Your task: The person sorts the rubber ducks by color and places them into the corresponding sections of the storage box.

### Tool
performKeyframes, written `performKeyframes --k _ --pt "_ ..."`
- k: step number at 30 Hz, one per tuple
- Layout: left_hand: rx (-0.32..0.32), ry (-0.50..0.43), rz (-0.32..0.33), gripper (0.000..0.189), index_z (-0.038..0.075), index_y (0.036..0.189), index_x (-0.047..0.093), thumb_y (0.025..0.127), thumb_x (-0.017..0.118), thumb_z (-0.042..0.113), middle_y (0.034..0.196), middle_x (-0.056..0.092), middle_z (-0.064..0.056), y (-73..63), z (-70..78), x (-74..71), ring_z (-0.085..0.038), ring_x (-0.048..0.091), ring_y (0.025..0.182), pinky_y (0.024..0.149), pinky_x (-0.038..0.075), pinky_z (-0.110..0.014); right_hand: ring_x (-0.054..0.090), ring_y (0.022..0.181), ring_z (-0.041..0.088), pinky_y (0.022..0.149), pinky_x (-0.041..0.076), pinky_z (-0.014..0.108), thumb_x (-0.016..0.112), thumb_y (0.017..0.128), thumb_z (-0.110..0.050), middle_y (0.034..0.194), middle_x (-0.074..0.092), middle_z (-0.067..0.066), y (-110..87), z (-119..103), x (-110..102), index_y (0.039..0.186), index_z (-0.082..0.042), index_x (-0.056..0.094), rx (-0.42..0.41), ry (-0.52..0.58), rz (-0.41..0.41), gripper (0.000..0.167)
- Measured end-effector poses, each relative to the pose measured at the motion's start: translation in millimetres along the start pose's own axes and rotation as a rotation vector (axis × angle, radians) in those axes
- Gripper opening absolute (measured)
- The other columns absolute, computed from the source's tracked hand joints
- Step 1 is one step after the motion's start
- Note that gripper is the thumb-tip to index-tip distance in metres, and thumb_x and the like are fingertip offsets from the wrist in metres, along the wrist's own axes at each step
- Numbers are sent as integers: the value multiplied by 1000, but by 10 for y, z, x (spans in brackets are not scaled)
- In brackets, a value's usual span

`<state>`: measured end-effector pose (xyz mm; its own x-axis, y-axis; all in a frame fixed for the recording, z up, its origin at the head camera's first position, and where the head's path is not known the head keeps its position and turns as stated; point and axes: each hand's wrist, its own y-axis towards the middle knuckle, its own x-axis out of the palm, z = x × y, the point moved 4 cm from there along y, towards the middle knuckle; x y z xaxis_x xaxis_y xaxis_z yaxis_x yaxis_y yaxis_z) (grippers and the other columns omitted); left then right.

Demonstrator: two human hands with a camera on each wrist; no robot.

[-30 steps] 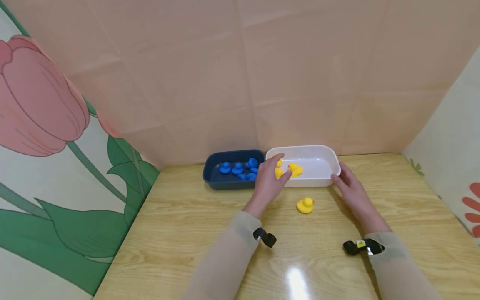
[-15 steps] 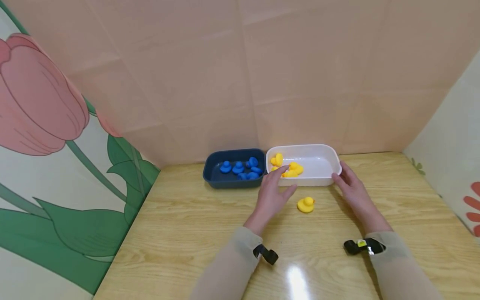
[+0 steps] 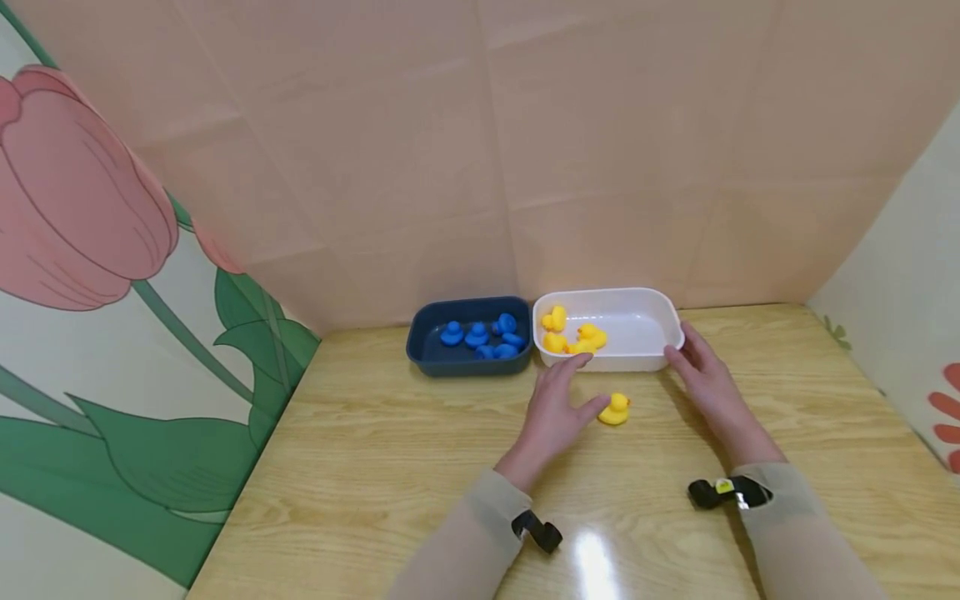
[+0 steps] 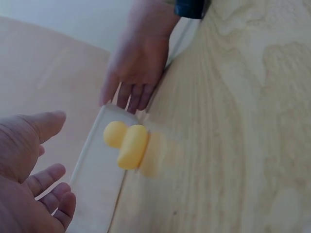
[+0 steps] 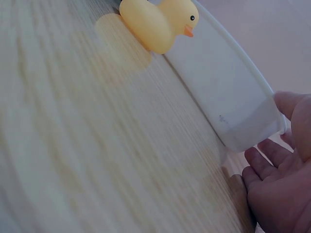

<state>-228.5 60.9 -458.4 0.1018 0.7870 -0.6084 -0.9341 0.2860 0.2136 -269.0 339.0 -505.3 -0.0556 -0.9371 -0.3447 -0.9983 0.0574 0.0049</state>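
Observation:
A yellow rubber duck (image 3: 615,409) sits upright on the wooden table in front of a white tray (image 3: 637,363). My left hand (image 3: 553,410) is just left of this duck, thumb and fingers spread with nothing between them; in the head view its thumb tip overlaps the duck's edge. The left wrist view shows a gap between that hand and the duck (image 4: 132,145). My right hand (image 3: 705,379) holds the white tray's front right corner, thumb at the rim and fingers along the end wall. Several yellow ducks (image 3: 555,318) lie at the left inside the tray.
Left of the white tray, close beside it, stands a dark blue tray (image 3: 423,354) with several blue ducks (image 3: 477,336) in it. A pinkish backdrop (image 3: 420,167) rises behind both trays. Printed flower panels (image 3: 112,375) stand at the sides.
My left hand has drawn back from over the white tray's left end toward the duck on the table. More yellow ducks show in the tray. My right hand stays at the tray's corner.

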Motion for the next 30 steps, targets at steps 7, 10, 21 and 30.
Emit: performKeyframes --k 7,10,21,30 --pt "-19 12 -31 70 33 161 56 99 87 38 158 57 13 -45 -37 114 -17 49 146 120 47 -41 11 166 47 128 18 70 47 110 -69 184 7 14 -3 -36 6 179 -27 -3 -1 -18 17 95" --pt "-23 25 -56 70 32 161 56 99 87 39 157 58 13 -65 -72 173 -17 50 146 120 47 -41 12 166 47 128 18 70 48 112 -67 183 8 15 -3 -48 3 179 -27 -2 -3 -19 19 93" --pt "14 59 -94 70 26 160 58 98 88 38 153 63 11 -68 -181 318 -14 54 139 118 46 -34 9 167 44 129 17 69 46 110 -71 184 4 11 6 -53 2 178 -29 -4 8 -18 10 95" --pt "11 127 -99 68 30 158 58 98 87 42 150 64 13 -69 -208 418 -12 54 139 118 44 -33 12 166 46 128 18 69 48 110 -70 183 8 15 -17 -65 3 179 -24 -2 -10 -13 17 97"
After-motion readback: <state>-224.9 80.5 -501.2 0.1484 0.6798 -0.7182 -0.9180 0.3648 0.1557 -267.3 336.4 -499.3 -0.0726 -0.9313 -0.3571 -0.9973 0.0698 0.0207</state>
